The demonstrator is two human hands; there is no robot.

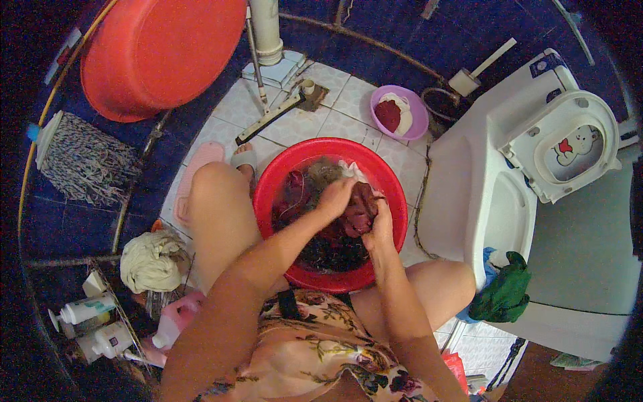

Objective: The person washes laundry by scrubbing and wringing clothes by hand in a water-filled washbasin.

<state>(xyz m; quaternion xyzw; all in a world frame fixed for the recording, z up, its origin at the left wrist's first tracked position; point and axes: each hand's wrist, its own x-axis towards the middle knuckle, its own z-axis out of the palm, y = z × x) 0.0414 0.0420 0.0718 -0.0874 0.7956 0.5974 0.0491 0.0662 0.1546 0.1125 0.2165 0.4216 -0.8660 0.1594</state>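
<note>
Between my knees stands a red plastic basin (pixel 329 146) with wet clothes in water. Dark fabric (pixel 326 251) fills its near side, and a grey-brown cloth (pixel 324 173) and a white cloth (pixel 353 171) lie towards its far side. My left hand (pixel 337 197) grips a maroon cloth (pixel 359 221) from the left. My right hand (pixel 381 223) holds the same cloth from the right, above the basin's right half. Part of the cloth is hidden by my fingers.
A small purple basin (pixel 424 118) with maroon and white cloths stands beyond. The toilet (pixel 452 191), its lid raised, is at right; green clothing (pixel 502 296) hangs on its rim. A floor squeegee (pixel 271 118), a mop (pixel 90 161) and bottles (pixel 90 306) are leftward.
</note>
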